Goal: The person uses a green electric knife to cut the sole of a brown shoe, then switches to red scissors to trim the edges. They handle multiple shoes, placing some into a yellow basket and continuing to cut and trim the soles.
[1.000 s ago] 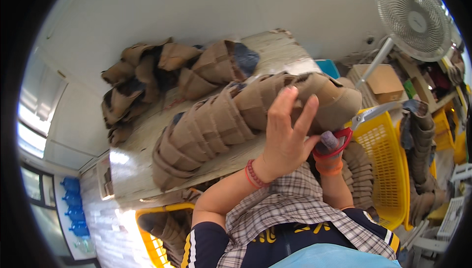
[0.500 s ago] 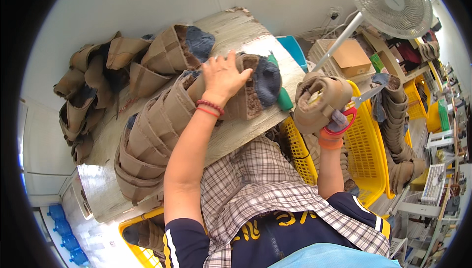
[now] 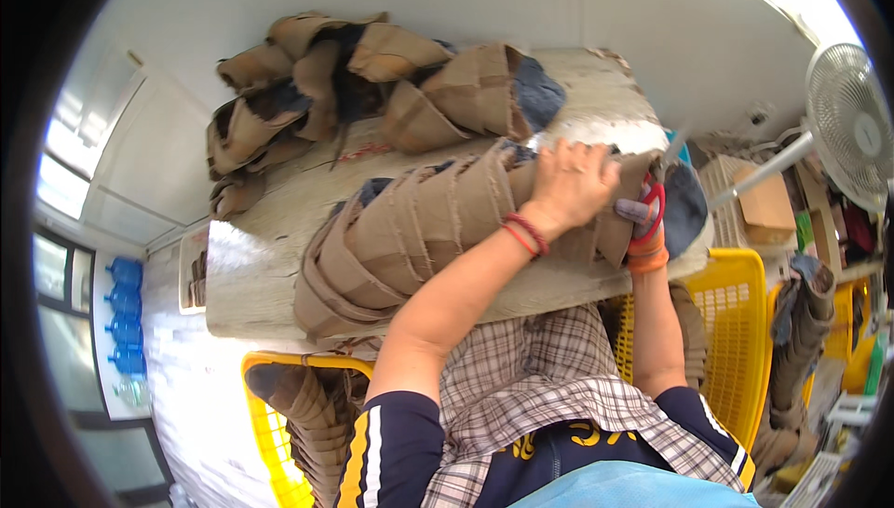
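Note:
A long row of brown fleece-lined boot uppers (image 3: 410, 238), nested into one another, lies along the near side of the table. My left hand (image 3: 570, 189) is closed over the top of the row near its right end, fingers curled across the far side. At that end my right hand (image 3: 645, 233), in an orange and grey glove, holds red-handled scissors (image 3: 657, 210) with the blades pointing up and away. Its fingers are against the brown end upper (image 3: 615, 229). Dark blue lining (image 3: 686, 210) shows beyond; whether the right hand also grips an upper is hidden.
More brown uppers (image 3: 466, 98) lie heaped along the back of the pale wooden table (image 3: 261, 270). Yellow baskets with stacked uppers stand below, one at left (image 3: 256, 387) and one at right (image 3: 736, 322). A white fan (image 3: 861, 135) rises at the right.
My right hand has brought a rolled upper and the scissors from beside the table to the row's right end. My left hand has curled over the row. The view has turned left.

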`<state>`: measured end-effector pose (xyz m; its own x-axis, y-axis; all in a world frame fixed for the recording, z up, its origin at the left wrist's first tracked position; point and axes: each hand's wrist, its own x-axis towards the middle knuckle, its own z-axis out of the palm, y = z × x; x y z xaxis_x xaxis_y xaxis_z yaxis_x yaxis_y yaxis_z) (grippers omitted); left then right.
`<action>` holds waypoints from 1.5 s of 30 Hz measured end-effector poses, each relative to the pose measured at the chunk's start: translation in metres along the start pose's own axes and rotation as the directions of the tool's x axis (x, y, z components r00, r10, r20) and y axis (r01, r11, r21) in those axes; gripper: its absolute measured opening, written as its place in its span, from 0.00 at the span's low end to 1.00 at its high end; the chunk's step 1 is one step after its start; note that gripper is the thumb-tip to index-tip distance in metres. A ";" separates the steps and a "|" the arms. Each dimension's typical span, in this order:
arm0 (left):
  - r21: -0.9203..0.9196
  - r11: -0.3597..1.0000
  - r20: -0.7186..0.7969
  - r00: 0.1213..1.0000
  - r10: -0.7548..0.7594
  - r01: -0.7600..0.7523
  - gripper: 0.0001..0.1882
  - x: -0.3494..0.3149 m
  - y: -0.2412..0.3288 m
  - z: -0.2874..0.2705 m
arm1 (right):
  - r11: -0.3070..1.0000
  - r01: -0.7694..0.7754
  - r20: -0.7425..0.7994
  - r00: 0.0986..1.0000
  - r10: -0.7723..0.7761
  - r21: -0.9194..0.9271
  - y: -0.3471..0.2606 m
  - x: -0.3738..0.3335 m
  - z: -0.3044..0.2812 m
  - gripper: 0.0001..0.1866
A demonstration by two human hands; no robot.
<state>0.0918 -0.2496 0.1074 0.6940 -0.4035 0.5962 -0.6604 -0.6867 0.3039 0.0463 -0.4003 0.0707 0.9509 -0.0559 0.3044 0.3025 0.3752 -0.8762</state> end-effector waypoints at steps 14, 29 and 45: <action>-0.929 -0.096 0.120 0.047 -0.992 0.357 0.15 0.065 -0.268 -0.142 | 0.984 -0.058 -0.344 0.939 -0.004 -0.170 0.030 -0.077 -0.008 0.18; -0.985 -0.045 -0.135 0.897 -0.420 -0.169 0.18 -0.039 -0.173 -0.241 | 0.976 0.081 -0.342 0.928 -0.147 -0.201 -0.062 -0.104 0.038 0.16; -0.887 -0.461 0.167 0.951 -0.259 0.030 0.16 -0.185 0.005 -0.126 | 1.000 -0.028 -0.139 0.990 0.026 -0.012 -0.139 -0.191 0.108 0.21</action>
<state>-0.0766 -0.1023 0.0921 0.8791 -0.3069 0.3647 0.0706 0.8405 0.5372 -0.1846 -0.3418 0.1751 0.9584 -0.1737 0.2266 0.2764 0.3657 -0.8888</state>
